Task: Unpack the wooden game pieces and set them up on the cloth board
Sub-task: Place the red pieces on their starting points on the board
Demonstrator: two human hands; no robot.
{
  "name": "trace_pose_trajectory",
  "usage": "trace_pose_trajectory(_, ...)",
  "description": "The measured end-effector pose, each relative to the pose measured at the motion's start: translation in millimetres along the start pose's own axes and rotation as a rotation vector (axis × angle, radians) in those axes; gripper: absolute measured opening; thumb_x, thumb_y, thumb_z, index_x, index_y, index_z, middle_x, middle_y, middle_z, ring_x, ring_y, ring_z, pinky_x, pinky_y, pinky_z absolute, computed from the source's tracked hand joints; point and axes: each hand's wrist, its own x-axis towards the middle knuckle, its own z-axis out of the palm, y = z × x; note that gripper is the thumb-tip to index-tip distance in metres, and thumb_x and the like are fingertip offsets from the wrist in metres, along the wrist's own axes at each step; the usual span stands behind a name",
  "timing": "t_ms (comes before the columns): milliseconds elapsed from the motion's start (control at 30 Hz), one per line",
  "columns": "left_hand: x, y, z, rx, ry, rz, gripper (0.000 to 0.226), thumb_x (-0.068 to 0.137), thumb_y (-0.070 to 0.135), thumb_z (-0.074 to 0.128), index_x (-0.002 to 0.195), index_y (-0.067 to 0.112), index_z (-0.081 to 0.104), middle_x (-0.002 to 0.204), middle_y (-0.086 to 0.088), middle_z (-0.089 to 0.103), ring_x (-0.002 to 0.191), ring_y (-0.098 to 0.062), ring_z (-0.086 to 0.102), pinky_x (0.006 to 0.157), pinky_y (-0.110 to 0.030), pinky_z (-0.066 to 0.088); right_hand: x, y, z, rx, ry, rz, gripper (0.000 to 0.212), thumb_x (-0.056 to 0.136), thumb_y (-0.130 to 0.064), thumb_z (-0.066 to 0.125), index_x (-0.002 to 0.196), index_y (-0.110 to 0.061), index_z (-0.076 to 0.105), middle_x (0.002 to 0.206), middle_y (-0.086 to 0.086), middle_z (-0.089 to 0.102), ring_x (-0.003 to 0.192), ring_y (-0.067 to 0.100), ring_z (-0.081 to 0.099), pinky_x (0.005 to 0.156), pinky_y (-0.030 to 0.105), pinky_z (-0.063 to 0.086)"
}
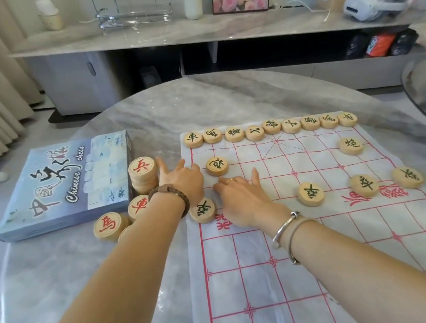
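Both hands lie flat, fingers spread, gripping nothing. The left hand (181, 178) rests at the left edge of the cloth board (277, 275), between the stack of red pieces (144, 175) and a black cannon piece (217, 165). The right hand (241, 194) presses the cloth just below that cannon. The board's long axis runs from the frame's bottom upward. Black pieces (272, 127) lie face up in a row along its upper edge, characters turned away. The Chinese chess box (64, 185) sits at left on the counter (87, 288).
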Motion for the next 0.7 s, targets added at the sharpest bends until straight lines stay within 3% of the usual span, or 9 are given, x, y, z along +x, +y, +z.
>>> trace_pose_trajectory(133,1,-1,0,0.026,-0.018,0.012,0.035,0.092,0.014,0.036,0.125,0.010,0.047,0.135,-0.010,0.050,0.141,-0.022,0.025,0.112,-0.063,-0.002,1,-4,1,0.023,0.000,0.005,0.036,0.096,-0.015,0.033,0.131,-0.014,0.044,0.137,0.004,0.045,0.132,0.028,0.034,0.111,0.061,0.001)
trace_pose_trajectory(233,2,-2,2,0.015,0.015,0.007,0.031,0.092,0.017,0.036,0.121,0.012,0.049,0.127,-0.009,0.055,0.132,-0.023,0.036,0.112,-0.062,0.002,1,-6,0,0.033,0.000,0.004,0.036,0.096,-0.015,0.034,0.131,-0.015,0.045,0.136,0.004,0.047,0.131,0.028,0.034,0.112,0.061,0.002)
trace_pose_trajectory(500,4,1,0,0.097,0.036,0.006,0.029,0.094,0.015,0.035,0.113,0.014,0.056,0.123,-0.008,0.056,0.126,-0.024,0.042,0.113,-0.056,0.006,1,-8,-2,0.037,-0.020,-0.009,0.036,0.096,-0.014,0.035,0.130,-0.016,0.046,0.137,0.004,0.046,0.132,0.029,0.034,0.112,0.060,0.002)
trace_pose_trajectory(700,8,0,2,0.040,0.099,0.013,0.037,0.093,0.012,0.036,0.128,0.010,0.046,0.136,-0.009,0.042,0.131,-0.025,0.038,0.114,-0.054,0.009,0,1,-11,0.094,0.111,0.056,0.045,0.093,-0.015,0.041,0.138,-0.010,0.034,0.146,0.008,0.034,0.135,0.029,0.029,0.116,0.051,0.011)
